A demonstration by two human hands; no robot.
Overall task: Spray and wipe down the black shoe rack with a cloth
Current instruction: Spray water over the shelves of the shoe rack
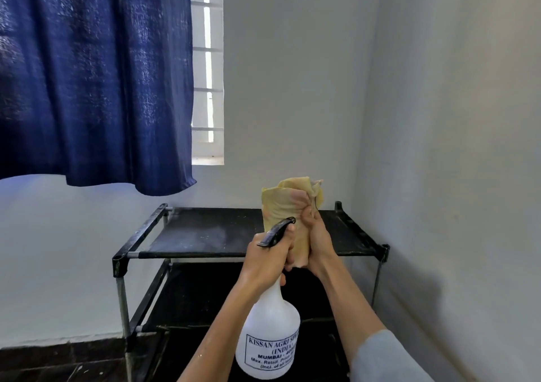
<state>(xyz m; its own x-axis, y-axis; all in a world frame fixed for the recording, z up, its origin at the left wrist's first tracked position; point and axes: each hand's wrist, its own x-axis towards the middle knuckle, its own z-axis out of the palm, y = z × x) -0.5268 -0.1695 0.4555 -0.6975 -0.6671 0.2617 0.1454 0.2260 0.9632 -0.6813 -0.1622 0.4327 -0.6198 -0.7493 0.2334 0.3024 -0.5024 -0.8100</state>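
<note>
The black shoe rack [205, 232] stands in the room's corner, its top shelf dusty and a lower shelf below it. My left hand [269, 255] grips the neck of a white spray bottle [268, 340] with a black trigger head, held upright over the rack's front edge. My right hand [317, 241] holds a bunched yellow cloth [285, 206] upright just behind the bottle's nozzle, above the top shelf. The two hands touch each other.
A grey wall [453, 147] runs close along the rack's right side and another behind it. A dark blue curtain [93, 74] hangs over a barred window [207, 88] at upper left. Dark floor tiles [58, 361] lie at lower left.
</note>
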